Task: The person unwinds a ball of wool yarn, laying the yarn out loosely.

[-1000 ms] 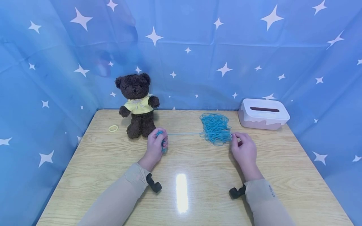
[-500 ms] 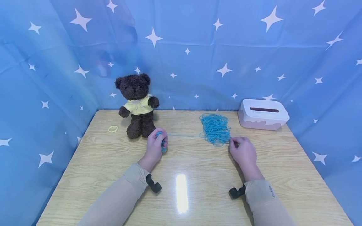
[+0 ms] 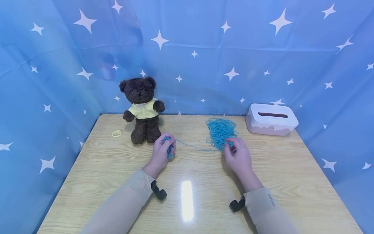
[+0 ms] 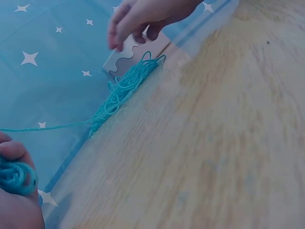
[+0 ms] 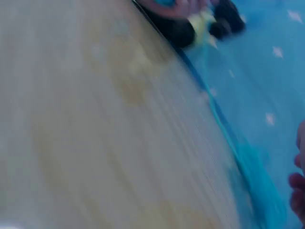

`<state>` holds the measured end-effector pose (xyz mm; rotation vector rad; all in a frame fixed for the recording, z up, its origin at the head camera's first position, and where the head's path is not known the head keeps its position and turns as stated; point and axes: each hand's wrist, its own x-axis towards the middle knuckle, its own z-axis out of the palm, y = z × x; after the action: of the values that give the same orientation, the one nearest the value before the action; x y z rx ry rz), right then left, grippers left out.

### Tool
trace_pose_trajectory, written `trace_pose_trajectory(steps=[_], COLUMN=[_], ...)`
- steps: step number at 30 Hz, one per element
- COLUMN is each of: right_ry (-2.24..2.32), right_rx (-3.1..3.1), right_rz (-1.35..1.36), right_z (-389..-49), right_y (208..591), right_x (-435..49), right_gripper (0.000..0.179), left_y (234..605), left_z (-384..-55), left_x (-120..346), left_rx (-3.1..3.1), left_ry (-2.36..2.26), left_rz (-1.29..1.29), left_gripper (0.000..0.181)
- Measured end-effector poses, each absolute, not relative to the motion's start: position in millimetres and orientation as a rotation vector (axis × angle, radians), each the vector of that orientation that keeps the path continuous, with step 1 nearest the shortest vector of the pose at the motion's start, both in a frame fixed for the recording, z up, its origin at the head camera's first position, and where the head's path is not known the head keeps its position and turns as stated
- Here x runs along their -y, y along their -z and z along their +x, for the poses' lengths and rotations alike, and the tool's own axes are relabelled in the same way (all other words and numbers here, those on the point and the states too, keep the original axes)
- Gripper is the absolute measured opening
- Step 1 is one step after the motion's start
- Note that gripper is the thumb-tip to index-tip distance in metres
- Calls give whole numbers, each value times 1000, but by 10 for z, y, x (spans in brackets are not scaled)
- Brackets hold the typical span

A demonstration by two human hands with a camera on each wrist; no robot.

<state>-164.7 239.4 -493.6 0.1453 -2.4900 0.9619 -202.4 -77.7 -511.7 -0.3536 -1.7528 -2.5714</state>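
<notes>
My left hand [image 3: 163,149] grips a small wound bundle of blue yarn [image 4: 18,177], which shows between thumb and fingers. From it a slack strand [image 3: 194,147] runs right to a loose flat pile of blue yarn [image 3: 220,128] at the back of the table. Over the front edge of that pile is my right hand [image 3: 239,156], its fingers loosely bent. Seen in the left wrist view, the right hand hovers above the pile with no yarn between its fingers. The right wrist view is blurred and catches just the fingertips at its edge.
A brown teddy bear [image 3: 139,94] in a yellow top stands behind my left hand. Left of it lies a pale yellow ring [image 3: 117,133]. A white tissue box [image 3: 271,119] sits at the back right, in front of a blue star-patterned curtain [image 3: 193,71].
My right hand has let go at the pile's right edge and moved left over its front. The strand between left hand and pile has gone from taut to sagging. The left hand has hardly moved.
</notes>
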Motion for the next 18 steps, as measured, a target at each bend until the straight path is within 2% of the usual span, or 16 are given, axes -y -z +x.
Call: trace_pose_trajectory(steps=[5, 11, 15, 18], right_ry=[-1128, -1225, -1234, -1217], right_rx=[2579, 2711, 2763, 2762], right_rz=[407, 532, 569, 569], right_z=[-1576, -1600, -1648, -1682], right_y=[4838, 4761, 4745, 4771], right_x=[-1930, -1495, -1300, -1213], right_gripper=[39, 48, 48, 42], left_y=[5114, 5129, 5129, 5122], left_z=[-2002, -1995, -1999, -2003], left_x=[774, 775, 775, 775], left_rx=[1751, 1736, 1738, 1750], left_ry=[2611, 2651, 2659, 2652], left_rz=[-374, -427, -485, -507], left_gripper=[11, 11, 10, 10])
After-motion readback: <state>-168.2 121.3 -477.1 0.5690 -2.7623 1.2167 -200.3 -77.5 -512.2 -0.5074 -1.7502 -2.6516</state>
